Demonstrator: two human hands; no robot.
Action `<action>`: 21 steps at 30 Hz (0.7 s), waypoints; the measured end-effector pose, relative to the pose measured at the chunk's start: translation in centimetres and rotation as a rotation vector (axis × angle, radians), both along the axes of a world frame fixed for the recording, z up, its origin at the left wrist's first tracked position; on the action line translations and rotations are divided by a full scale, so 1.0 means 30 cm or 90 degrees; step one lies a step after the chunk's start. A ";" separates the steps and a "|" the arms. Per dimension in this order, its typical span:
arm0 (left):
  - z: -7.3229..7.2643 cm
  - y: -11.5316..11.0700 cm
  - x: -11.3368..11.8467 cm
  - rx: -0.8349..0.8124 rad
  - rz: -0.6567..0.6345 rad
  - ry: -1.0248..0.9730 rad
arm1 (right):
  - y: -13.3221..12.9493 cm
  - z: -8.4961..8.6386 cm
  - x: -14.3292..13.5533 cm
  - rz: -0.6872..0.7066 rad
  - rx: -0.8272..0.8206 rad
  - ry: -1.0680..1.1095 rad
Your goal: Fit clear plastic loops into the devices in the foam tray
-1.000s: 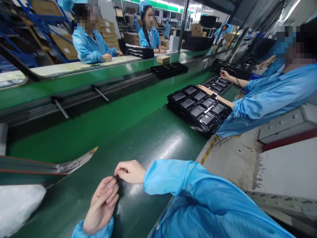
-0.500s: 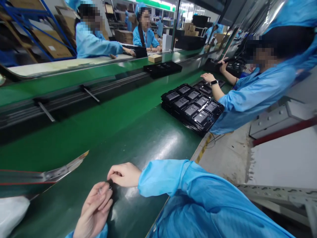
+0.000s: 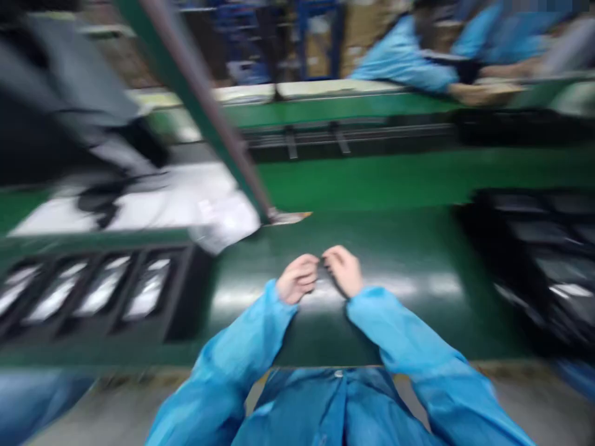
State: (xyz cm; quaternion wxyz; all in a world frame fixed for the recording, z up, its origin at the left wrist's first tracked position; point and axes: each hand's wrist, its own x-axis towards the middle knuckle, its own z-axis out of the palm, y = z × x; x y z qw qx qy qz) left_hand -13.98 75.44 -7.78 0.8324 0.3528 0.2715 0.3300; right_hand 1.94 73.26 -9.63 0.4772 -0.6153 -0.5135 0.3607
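Note:
Above the green worktable (image 3: pixel 400 334), my left hand (image 3: pixel 298 279) is closed, its fingers curled and the thumb side turned to the right. My right hand (image 3: pixel 344 271) faces it with the fingertips pinched together. The two sets of fingertips nearly meet. A small dark thing (image 3: pixel 321 262) shows between them, too blurred to name, and I cannot tell which hand bears it. Both forearms rest low over the table edge in blue sleeves.
At the left lies a black foam tray (image 3: pixel 179 297) with several shiny pieces in its slots. A crumpled clear plastic bag (image 3: pixel 227 223) lies by a green post (image 3: pixel 232 148). Stacked black trays (image 3: pixel 493 248) stand at the right. Across the line, a co-worker's sleeve (image 3: pixel 404 59) shows.
My view has swung left and down, bringing the foam tray and post into sight. My hands stay close together at the fingertips; the left fingers now look more tightly curled.

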 end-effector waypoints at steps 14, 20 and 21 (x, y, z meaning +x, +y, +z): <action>0.231 -0.268 -0.750 0.495 0.769 0.895 | 0.049 -0.093 -0.005 -0.015 0.089 0.004; 0.125 -0.180 -1.282 0.227 0.981 1.009 | 0.103 -0.077 -0.127 0.053 0.133 -0.003; 0.103 -0.153 -1.330 0.185 0.990 1.011 | 0.127 -0.069 -0.160 0.080 0.132 0.008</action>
